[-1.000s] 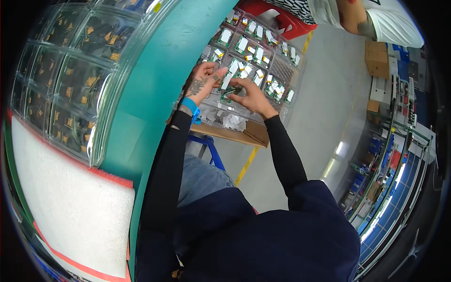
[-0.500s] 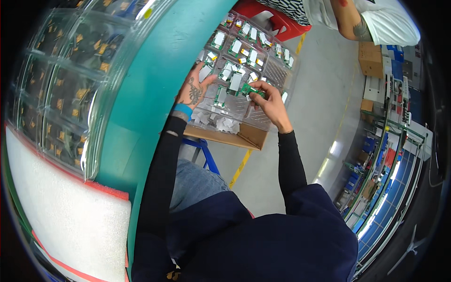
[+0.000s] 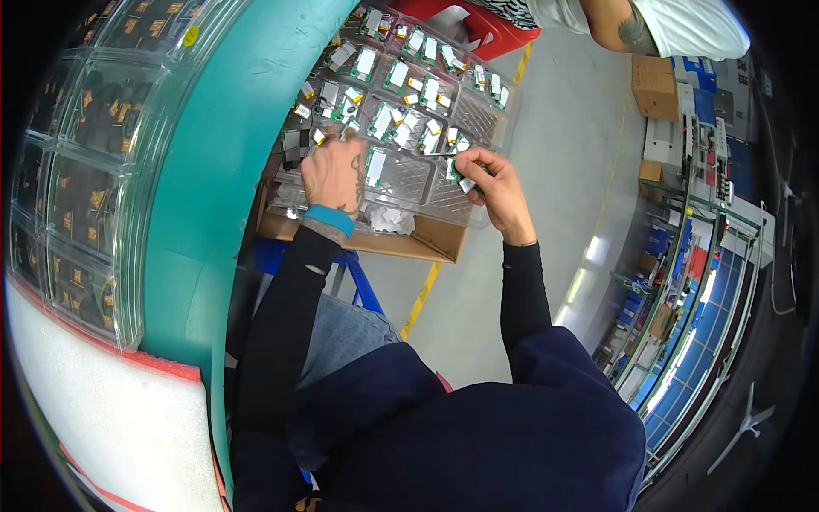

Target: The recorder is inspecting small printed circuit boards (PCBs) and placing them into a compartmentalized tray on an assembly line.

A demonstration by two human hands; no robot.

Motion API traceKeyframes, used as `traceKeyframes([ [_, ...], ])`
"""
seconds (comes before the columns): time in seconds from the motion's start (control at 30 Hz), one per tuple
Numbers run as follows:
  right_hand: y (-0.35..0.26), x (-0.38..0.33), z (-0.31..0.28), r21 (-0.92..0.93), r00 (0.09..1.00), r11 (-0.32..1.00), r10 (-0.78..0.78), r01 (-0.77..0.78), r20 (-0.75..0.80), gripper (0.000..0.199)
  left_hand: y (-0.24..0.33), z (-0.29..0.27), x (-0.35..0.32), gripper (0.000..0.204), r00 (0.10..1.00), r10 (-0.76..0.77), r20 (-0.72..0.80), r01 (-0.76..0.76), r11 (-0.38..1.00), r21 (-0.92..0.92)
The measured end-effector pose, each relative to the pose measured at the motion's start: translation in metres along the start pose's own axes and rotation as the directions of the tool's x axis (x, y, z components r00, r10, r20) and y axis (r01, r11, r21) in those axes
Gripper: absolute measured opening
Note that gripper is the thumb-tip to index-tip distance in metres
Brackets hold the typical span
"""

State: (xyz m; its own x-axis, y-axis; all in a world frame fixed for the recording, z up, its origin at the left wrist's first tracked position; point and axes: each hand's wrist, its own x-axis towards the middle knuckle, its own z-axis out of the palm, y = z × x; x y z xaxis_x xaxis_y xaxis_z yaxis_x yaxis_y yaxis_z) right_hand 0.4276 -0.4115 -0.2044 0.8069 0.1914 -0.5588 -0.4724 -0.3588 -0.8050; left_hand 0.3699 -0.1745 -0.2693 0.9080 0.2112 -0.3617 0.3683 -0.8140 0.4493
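Observation:
A clear plastic tray [image 3: 405, 177] with compartments holds several green circuit boards with white and silver parts, such as this board [image 3: 375, 166]. My right hand [image 3: 496, 189] pinches a small green circuit board [image 3: 452, 169] over the tray's near right compartment. My left hand [image 3: 334, 175], with a blue wristband [image 3: 329, 218], is over the tray's left side, back upward. Its fingers point away from me among the boards there. The fingertips are partly hidden and slightly blurred, so their grip does not show.
A cardboard box [image 3: 409, 247] is under the tray, with white scraps [image 3: 391, 220] inside. To the left lie a green table surface [image 3: 192, 213], clear trays of dark parts [image 3: 94, 205] and white foam [image 3: 111, 418]. A red stool [image 3: 503, 38] and another person's arm [image 3: 610, 21] are beyond.
My left hand has turned from spread fingers beside the boards to reaching down among those on the left. My right hand still holds a board, now tilted differently. The view has shifted.

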Motion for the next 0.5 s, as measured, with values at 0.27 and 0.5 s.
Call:
traceKeyframes([
  [0.27, -0.008, -0.014, 0.008, -0.018, 0.986, 1.0, -0.002, 0.005, 0.169, 0.007, 0.004, 0.046, -0.015, 0.028, 0.795, 0.452, -0.405, -0.6, 0.49, -0.632],
  [0.5, 0.034, -0.033, -0.013, -0.402, 0.984, 0.912, -0.009, 0.08, 0.176, 0.012, 0.015, 0.034, -0.007, 0.042, 0.945, 0.322, 0.06, -0.205, 0.723, -0.66],
])
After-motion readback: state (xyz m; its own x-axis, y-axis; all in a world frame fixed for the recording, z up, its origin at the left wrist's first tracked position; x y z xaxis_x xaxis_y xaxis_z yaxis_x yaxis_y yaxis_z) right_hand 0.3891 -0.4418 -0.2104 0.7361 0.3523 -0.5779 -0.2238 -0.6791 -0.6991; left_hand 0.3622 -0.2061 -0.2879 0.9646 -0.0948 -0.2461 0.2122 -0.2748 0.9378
